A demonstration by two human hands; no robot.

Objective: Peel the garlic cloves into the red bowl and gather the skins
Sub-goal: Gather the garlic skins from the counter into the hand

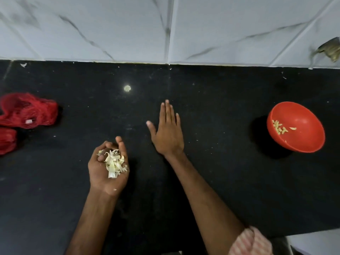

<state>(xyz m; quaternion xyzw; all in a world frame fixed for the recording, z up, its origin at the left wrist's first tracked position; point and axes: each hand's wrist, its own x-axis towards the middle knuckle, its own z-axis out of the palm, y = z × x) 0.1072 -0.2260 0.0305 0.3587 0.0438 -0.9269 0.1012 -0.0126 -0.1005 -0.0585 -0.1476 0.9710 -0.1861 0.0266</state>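
Left hand [108, 168], lower-centre of frame, is cupping palm-up w/ fingers curling round the skins [114, 162], prob. acting as the scoop so nothing is scattering. Right hand [168, 132], mid-frame, is lying flat on or just over the table [230, 181], fingers straight & together, prob. sweeping up strays. Skins are looking pale, papery, in thin curled strips. Red bowl [301, 142], far right, is holding peeled cloves [278, 127], well apart from both hands. Red mesh bag [27, 111] is sitting at left edge.
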